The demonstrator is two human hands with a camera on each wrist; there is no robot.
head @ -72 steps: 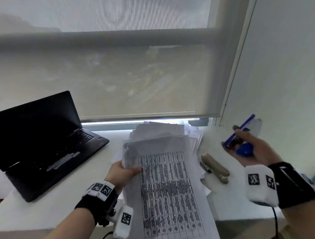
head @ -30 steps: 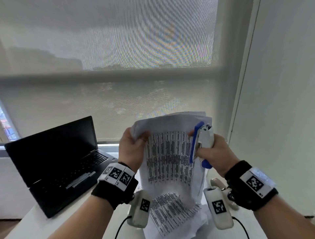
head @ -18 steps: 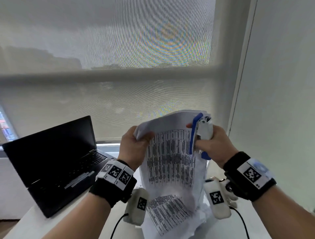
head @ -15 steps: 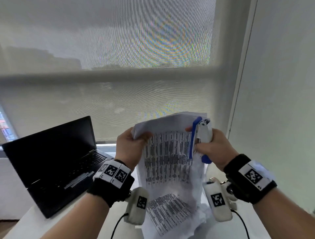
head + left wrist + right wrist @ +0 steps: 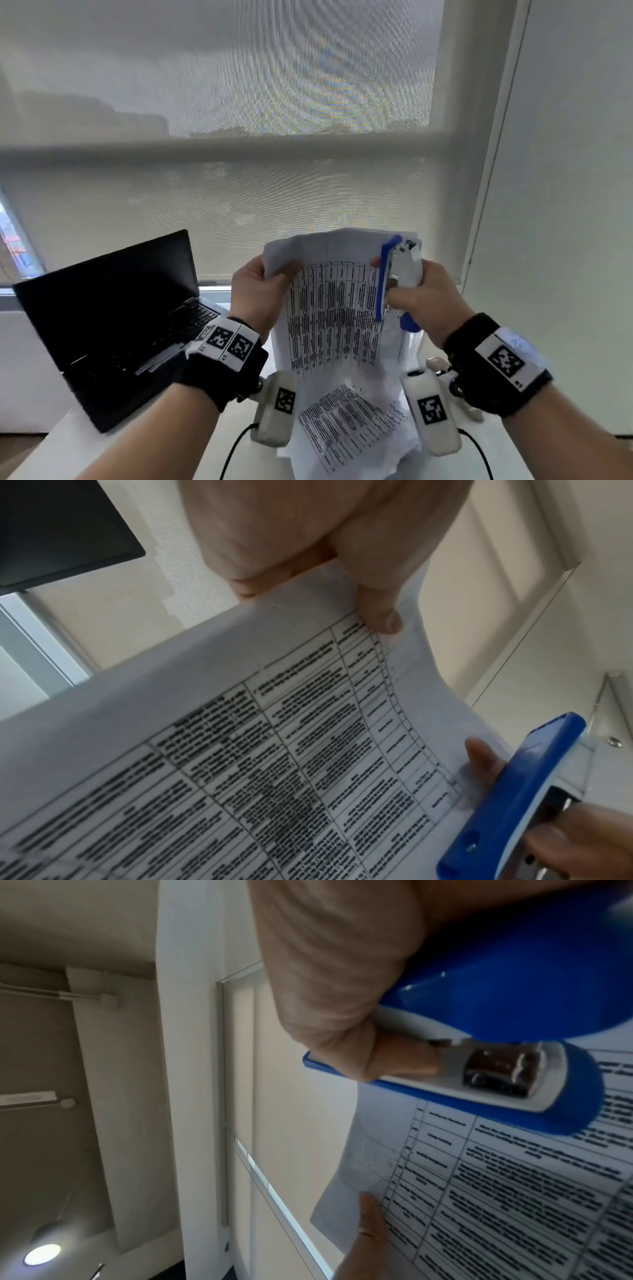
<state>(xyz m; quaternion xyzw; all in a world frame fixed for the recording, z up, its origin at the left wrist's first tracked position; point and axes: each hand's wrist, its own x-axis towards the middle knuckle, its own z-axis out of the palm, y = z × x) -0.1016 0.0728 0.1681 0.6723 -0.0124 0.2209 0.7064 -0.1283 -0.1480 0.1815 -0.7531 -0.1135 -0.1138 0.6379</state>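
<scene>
I hold a sheaf of printed sheets (image 5: 332, 308) upright in front of me, tables of text facing me. My left hand (image 5: 255, 294) pinches the top left corner, thumb (image 5: 377, 610) on the front of the sheets (image 5: 240, 750). My right hand (image 5: 421, 298) grips a blue and white stapler (image 5: 397, 274), which sits over the top right corner of the paper (image 5: 479, 1191). The stapler (image 5: 496, 1069) lies under my curled fingers, its blue arm (image 5: 514, 791) on the front of the sheets. The lower pages hang down and curl onto the desk.
An open black laptop (image 5: 116, 318) stands on the white desk (image 5: 68, 455) at the left. More printed paper (image 5: 346, 425) lies on the desk below my hands. A window with a drawn roller blind (image 5: 219, 137) fills the back; a white wall (image 5: 565, 205) is at the right.
Since 2.4 s ago both hands lifted the sheets off the desk and the stapler came onto the top right corner. Over the last second the hands and paper barely shift.
</scene>
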